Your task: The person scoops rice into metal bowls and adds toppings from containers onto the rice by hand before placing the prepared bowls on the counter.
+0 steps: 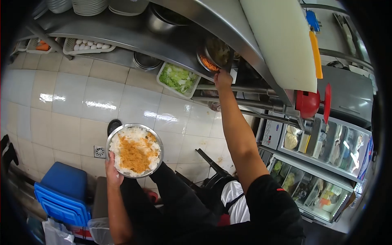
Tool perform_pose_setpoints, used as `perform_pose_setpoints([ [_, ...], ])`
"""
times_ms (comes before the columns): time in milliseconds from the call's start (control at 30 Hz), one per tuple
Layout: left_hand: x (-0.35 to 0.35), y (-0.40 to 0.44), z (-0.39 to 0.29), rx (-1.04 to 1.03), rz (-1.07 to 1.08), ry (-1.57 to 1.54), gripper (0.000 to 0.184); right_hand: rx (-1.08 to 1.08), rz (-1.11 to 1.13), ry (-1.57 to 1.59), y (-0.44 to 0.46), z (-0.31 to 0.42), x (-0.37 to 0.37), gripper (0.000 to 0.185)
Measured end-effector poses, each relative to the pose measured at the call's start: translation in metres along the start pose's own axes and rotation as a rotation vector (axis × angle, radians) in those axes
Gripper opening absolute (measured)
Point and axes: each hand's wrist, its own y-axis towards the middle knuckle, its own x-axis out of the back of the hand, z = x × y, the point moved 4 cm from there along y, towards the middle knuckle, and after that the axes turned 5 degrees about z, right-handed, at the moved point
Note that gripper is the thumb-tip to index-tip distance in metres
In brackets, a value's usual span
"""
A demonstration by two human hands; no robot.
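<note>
A round metal bowl (135,150) of white rice with an orange-brown topping is held at its left rim by my left hand (114,169), low over the floor. My right arm reaches up to the steel shelf, where my right hand (223,80) is at the near edge of a metal bowl with shredded orange food (209,63). Its fingers are bent and closed, but what they grip, if anything, is too small to make out. Beside that orange food stands another metal container (218,51) with darker contents.
Left of my right hand, a white basket of chopped greens (178,79) sits below the shelf. Eggs (87,45) fill another basket. Stacked plates (90,6) stand on the shelf. Blue chairs (63,192) are at lower left, refrigerated displays (312,179) at right.
</note>
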Motion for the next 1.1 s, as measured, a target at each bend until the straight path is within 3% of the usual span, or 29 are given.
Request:
perform_pose_setpoints([
  [400, -0.007, -0.001, 0.004, 0.042, -0.020, -0.037, 0.045, 0.094, 0.020, 0.063, -0.012, 0.006, 0.040, 0.016],
  [500, 0.003, 0.001, 0.008, 0.039, -0.033, -0.039, 0.045, -0.001, -0.011, 0.041, -0.017, 0.020, 0.038, 0.019],
  [567, 0.005, 0.000, 0.008, 0.043, -0.069, -0.011, 0.045, -0.083, 0.148, -0.038, -0.005, 0.025, 0.033, 0.017],
  [800, 0.011, -0.004, 0.013, 0.016, -0.110, -0.046, 0.046, -0.036, 0.209, -0.017, 0.035, 0.041, 0.042, 0.027],
  [867, 0.011, -0.004, 0.012, -0.001, -0.085, -0.024, 0.047, -0.185, 0.508, 0.176, 0.030, 0.056, 0.047, 0.036],
  [1033, 0.010, -0.005, 0.011, -0.006, -0.108, -0.041, 0.046, -0.318, 0.601, 0.291, 0.015, 0.085, 0.060, 0.040],
  [1100, 0.005, -0.004, 0.010, -0.029, -0.093, -0.042, 0.046, -0.238, 0.615, 0.222, 0.023, 0.090, 0.068, 0.034],
])
